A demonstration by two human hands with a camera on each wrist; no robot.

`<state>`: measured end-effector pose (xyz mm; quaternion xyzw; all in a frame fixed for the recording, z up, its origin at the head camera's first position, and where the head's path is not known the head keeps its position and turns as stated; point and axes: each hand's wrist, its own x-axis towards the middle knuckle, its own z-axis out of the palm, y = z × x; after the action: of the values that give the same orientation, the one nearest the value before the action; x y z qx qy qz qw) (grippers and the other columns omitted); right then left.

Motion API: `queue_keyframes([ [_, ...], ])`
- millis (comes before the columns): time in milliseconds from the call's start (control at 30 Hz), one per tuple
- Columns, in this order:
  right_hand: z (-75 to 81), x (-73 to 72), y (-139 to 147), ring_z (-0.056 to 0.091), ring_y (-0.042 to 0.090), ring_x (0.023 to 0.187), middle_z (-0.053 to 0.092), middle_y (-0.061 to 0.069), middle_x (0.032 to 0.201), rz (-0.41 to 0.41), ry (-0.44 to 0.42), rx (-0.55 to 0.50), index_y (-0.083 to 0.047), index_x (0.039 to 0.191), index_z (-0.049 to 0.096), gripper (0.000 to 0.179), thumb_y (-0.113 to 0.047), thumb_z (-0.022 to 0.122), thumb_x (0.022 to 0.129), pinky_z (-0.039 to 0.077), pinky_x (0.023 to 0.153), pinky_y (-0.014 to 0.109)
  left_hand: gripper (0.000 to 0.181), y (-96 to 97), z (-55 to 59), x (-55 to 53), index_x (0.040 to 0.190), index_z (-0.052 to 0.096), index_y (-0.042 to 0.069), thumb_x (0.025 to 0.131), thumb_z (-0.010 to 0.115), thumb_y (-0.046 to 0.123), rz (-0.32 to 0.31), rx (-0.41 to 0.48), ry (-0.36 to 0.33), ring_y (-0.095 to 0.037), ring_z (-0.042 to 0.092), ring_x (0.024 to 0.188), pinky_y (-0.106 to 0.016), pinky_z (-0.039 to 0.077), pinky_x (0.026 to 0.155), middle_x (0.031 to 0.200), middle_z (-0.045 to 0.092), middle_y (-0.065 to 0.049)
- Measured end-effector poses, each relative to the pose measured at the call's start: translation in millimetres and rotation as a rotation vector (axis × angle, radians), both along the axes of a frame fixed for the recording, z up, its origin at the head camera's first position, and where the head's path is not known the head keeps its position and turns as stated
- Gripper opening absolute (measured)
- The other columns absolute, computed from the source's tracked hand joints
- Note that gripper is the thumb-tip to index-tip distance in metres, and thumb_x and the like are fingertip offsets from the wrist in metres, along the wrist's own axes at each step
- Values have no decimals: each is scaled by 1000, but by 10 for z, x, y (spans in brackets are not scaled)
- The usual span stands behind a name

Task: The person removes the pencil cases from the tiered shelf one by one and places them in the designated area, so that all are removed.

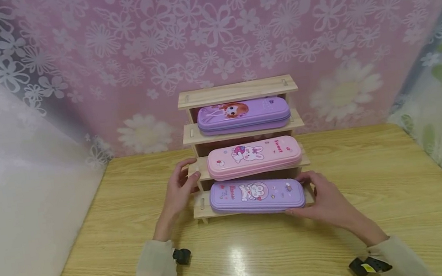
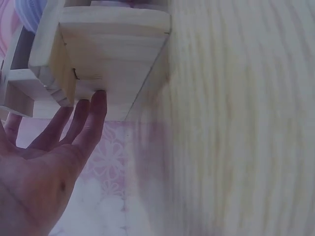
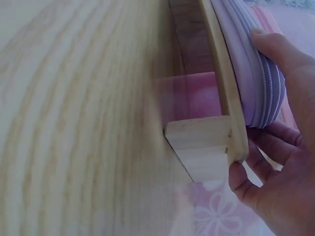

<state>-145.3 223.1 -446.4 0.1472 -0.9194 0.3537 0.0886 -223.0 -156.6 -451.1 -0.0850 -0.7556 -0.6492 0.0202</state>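
Pale sleeves (image 1: 151, 271) nearest. Right hand (image 1: 328, 202): thumb and fingers gripping one end of lilac case (image 1: 257, 195), which lies left of them on bottom tier (image 1: 202, 212). Left hand (image 1: 178, 188): fingers bent, holding side of wooden rack (image 1: 236, 91). Beyond fingers: pink case (image 1: 254, 157) one tier up, purple case (image 1: 243, 116) above that.

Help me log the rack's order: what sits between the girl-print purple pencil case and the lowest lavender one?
A pink "Sweet" rabbit pencil case lies on the wooden rack between them, as the head view shows.
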Motion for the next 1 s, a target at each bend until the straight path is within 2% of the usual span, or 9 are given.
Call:
queue_keyframes([
  [100, 15, 14, 51, 53, 14, 84, 65, 6, 104, 10, -47, -75, -10, 124, 55, 77, -32, 99, 64, 46, 65, 21, 38, 0, -8, -8, 138, 57, 24, 101, 63, 21, 1, 1, -9, -24, 65, 106, -43, 63, 83, 129, 62, -18],
  [267, 39, 57, 169, 54, 8, 76, 65, 4, 110, 58, -72, -150, -15, 132, 57, 77, -25, 98, 67, 48, 63, 22, 39, -13, -32, -15, 140, 56, 21, 102, 62, 21, -5, 1, -1, -22, 64, 105, -50, 62, 85, 128, 62, -19],
  [400, 79, 102, 271, 56, 6, 79, 64, 6, 116, 85, -92, -157, -15, 135, 58, 76, -24, 96, 70, 49, 64, 21, 38, -16, -42, -24, 140, 57, 22, 103, 61, 21, -10, -2, 8, -22, 65, 104, -50, 62, 85, 127, 62, -18],
  [567, 131, 142, 423, 58, 6, 88, 60, 7, 126, 83, -150, -141, -14, 136, 55, 77, -25, 95, 72, 53, 72, 20, 37, -3, -27, -16, 139, 58, 24, 103, 61, 20, -9, -12, 6, -23, 64, 103, -51, 62, 84, 127, 62, -17],
  [667, 146, 150, 525, 58, 7, 89, 58, 6, 126, 76, -170, -132, -14, 137, 53, 78, -25, 95, 72, 53, 72, 19, 36, 1, -21, -12, 139, 59, 24, 102, 62, 21, -3, -17, 5, -22, 64, 102, -55, 61, 84, 125, 62, -16],
  [800, 158, 162, 656, 58, 8, 89, 55, 3, 125, 72, -160, -139, -16, 137, 53, 78, -23, 95, 72, 53, 72, 18, 36, -1, -16, -15, 139, 58, 24, 103, 61, 22, -5, -19, 5, -22, 63, 99, -59, 59, 85, 123, 62, -16],
  [1000, 174, 193, 863, 57, 7, 93, 53, -5, 124, 79, -118, -161, -14, 139, 53, 78, -12, 93, 73, 53, 77, 13, 36, -10, -29, -30, 139, 58, 25, 103, 61, 23, -5, -32, 5, -21, 64, 101, -57, 60, 84, 126, 62, -16],
])
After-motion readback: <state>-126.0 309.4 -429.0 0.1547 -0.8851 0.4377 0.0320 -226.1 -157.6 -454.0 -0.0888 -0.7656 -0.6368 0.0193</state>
